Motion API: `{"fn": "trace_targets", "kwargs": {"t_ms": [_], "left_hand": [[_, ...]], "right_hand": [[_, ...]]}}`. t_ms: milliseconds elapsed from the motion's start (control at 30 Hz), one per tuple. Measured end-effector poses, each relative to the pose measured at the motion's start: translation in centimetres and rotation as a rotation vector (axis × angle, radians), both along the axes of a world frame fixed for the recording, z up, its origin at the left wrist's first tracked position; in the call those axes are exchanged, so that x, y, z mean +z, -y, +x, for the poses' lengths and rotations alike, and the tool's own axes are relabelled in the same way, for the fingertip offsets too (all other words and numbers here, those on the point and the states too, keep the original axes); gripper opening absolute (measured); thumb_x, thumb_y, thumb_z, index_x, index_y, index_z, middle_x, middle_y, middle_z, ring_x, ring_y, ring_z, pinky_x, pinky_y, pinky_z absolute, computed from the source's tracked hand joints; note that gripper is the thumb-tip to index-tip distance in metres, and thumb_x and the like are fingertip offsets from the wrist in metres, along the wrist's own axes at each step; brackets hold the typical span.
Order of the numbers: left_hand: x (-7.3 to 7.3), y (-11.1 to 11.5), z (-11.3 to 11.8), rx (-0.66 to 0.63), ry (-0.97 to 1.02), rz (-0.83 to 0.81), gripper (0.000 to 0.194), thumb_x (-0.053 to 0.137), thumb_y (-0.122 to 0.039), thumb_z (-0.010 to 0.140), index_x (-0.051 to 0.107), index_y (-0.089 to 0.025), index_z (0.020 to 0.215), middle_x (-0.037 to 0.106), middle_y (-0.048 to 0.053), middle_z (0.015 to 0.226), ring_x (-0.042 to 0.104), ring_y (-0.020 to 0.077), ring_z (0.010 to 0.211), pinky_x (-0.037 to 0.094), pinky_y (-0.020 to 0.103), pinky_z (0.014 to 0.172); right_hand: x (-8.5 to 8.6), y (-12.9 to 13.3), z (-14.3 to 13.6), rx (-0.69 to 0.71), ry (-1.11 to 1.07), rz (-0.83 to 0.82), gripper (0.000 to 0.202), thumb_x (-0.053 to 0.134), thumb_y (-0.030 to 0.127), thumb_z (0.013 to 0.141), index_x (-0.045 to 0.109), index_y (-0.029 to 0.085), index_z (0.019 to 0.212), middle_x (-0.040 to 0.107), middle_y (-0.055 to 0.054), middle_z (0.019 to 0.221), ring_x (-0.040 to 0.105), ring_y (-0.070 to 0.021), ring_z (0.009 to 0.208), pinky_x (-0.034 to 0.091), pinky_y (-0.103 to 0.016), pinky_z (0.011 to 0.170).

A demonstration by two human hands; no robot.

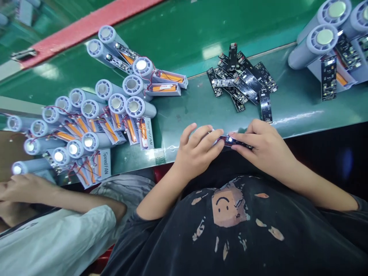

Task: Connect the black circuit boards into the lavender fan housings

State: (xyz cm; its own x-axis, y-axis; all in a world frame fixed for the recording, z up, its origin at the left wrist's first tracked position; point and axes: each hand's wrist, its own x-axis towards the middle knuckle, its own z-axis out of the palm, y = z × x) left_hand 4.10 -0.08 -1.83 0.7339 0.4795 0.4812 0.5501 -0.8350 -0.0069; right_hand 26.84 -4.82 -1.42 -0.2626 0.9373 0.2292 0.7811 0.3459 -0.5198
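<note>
A narrow black circuit board (229,140) with a bright white spot on it spans the gap between my hands at the bench's front edge. Thumb and fingers of my left hand (198,149) close around its left end, where a pale strip also shows; what that strip is, I cannot tell. At the other end, my right hand (260,142) pinches the board between thumb and forefinger. Just beyond my hands lies a loose pile of similar black boards (248,86), some face up, others turned over.
Grey fan bodies (132,85) with orange batteries and red wires crowd the bench's left side. More fan bodies (322,38) stand at right, with a board (328,78) leaning there. A co-worker's hand (28,189) is at far left. A red bar (86,28) crosses behind.
</note>
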Motion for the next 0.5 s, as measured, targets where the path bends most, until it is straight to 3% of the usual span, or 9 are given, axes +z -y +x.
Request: {"fn": "trace_targets", "kwargs": {"t_ms": [200,333,500], "left_hand": [[1.7,1.7,0.9,0.103,-0.135,-0.042,0.016,0.062,-0.023,0.093,0.066,-0.024,0.108,0.067,0.003,0.132,0.054,0.0256,0.128,0.026,0.049,0.122],[2.6,1.6,1.4,0.070,-0.178,-0.139,0.017,0.058,-0.016,0.092,0.066,-0.021,0.107,0.061,0.006,0.140,0.047,0.0279,0.140,0.016,0.054,0.126],[3.0,1.1,1.7,0.036,-0.183,-0.266,0.019,0.059,-0.013,0.090,0.066,-0.022,0.106,0.060,0.007,0.143,0.044,0.0323,0.143,0.016,0.064,0.125]], "right_hand": [[-0.5,0.4,-0.2,-0.048,0.004,-0.013,0.027,0.063,0.033,0.094,0.075,0.025,0.116,0.058,-0.006,0.086,0.051,-0.0189,0.079,0.037,-0.034,0.073],[-0.4,0.5,-0.5,-0.053,0.026,-0.002,0.027,0.064,0.034,0.094,0.074,0.025,0.117,0.061,-0.005,0.088,0.052,-0.0196,0.082,0.035,-0.035,0.077],[0.1,0.4,-0.8,-0.047,0.074,0.003,0.024,0.062,0.031,0.094,0.074,0.024,0.114,0.064,-0.005,0.092,0.054,-0.0201,0.085,0.032,-0.036,0.080]]}}
